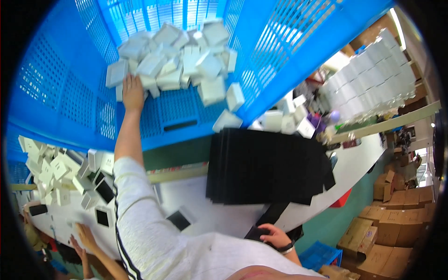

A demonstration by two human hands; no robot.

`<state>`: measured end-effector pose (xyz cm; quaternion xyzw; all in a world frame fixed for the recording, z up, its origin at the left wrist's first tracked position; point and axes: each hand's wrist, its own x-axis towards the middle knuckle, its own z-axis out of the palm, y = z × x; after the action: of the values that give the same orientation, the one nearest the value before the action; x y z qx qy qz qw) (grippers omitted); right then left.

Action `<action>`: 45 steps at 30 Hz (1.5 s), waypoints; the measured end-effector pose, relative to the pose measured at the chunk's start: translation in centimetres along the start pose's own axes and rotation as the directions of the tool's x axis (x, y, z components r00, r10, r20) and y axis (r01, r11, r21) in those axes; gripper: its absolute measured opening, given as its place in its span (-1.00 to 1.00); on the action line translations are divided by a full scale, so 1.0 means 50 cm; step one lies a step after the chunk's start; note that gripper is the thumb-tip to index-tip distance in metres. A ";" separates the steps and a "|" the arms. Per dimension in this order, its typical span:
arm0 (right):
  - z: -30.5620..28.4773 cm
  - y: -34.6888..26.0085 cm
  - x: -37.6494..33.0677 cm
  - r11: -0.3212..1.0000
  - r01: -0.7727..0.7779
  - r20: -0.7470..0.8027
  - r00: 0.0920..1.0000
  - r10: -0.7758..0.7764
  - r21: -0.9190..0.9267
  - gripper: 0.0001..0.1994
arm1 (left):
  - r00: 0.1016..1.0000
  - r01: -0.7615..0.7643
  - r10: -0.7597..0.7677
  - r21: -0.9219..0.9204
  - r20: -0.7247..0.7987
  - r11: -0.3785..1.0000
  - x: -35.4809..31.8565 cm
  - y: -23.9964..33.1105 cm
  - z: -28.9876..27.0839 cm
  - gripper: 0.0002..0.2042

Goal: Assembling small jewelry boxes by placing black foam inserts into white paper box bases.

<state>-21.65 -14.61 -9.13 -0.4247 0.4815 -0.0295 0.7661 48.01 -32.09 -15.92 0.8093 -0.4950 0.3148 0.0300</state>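
Observation:
My left hand [133, 94] reaches into a large blue plastic crate [56, 112]. Its fingers are stretched out and touch the nearest of the small white boxes [151, 64] heaped at the crate's far end. Near my body, my right hand [276, 236] is closed on a small black flat piece [255, 233]; the palm side is hidden. Just beyond that hand lies a big fanned stack of black sheets [266, 168] on the white table [224, 219]. A white box with a black inside [179, 220] rests on the table below my left sleeve.
More white boxes [58, 168] pile up on the left, where another person's hands [83, 240] are at work. Loose white boxes [284, 116] lie right of the crate. Wrapped white stacks [368, 79] stand at the back right, cardboard cartons [396, 214] on the right floor.

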 end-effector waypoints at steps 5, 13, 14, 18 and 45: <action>0.055 -0.110 0.016 0.942 0.331 -0.154 0.930 -0.335 -0.053 -0.61 | 0.903 0.428 -0.363 -0.518 0.228 0.740 -0.138 0.055 -0.233 -0.78; 0.268 -0.340 0.125 -0.134 0.742 0.471 0.264 -0.842 -0.657 -0.67 | 0.674 0.699 0.010 -0.634 0.739 -0.331 -0.481 0.262 -0.609 -0.49; 0.280 -0.319 0.119 -0.129 0.753 0.483 0.272 -0.832 -0.646 -0.67 | 0.573 0.712 0.029 -0.480 0.819 -0.512 -0.498 0.280 -0.659 -0.50; 0.303 -0.253 0.085 -0.157 0.744 0.529 0.293 -0.797 -0.649 -0.64 | 0.548 0.677 0.054 -0.405 0.835 -0.614 -0.579 0.276 -0.726 -0.51; 0.257 -0.069 0.003 0.857 0.506 -0.031 0.859 -0.511 -0.093 -0.25 | 0.433 0.884 0.494 -0.248 0.754 -0.395 -0.676 0.278 -0.912 -0.40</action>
<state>-10.51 -8.88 -4.61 -0.5666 0.3738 -0.2224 0.6998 4.17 3.72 -1.32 0.5282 -0.1801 -0.6494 0.5166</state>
